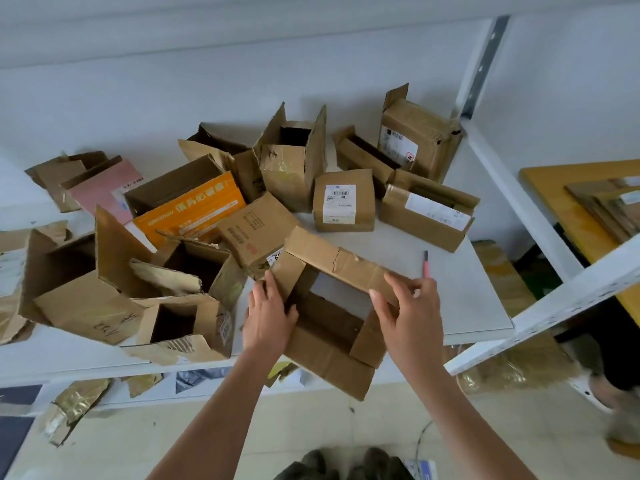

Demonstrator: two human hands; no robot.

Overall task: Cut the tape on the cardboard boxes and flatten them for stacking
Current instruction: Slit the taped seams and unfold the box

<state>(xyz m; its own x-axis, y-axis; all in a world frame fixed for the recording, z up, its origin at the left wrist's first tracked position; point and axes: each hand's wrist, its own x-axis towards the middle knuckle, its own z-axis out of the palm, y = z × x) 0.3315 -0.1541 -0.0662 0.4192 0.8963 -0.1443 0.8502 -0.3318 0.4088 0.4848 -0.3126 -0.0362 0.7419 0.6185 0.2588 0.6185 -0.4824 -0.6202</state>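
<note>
Open-ended box at desk front edge, overhanging. Left hand and right hand fingers grasping its walls. Risk: uneven squeeze tears a corner; cutter behind the box may get knocked.

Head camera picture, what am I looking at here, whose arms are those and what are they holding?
There is no machine here. One wide-angle camera sits on a person's head and looks down, so the two bare arms are that person's own. The left hand and the right hand both grip an opened brown cardboard box at the front edge of a white table, its top and bottom open so the table shows through. Behind it lie many more opened brown boxes, one orange printed box, and a slim pink-handled cutter lying untouched to the right.
</note>
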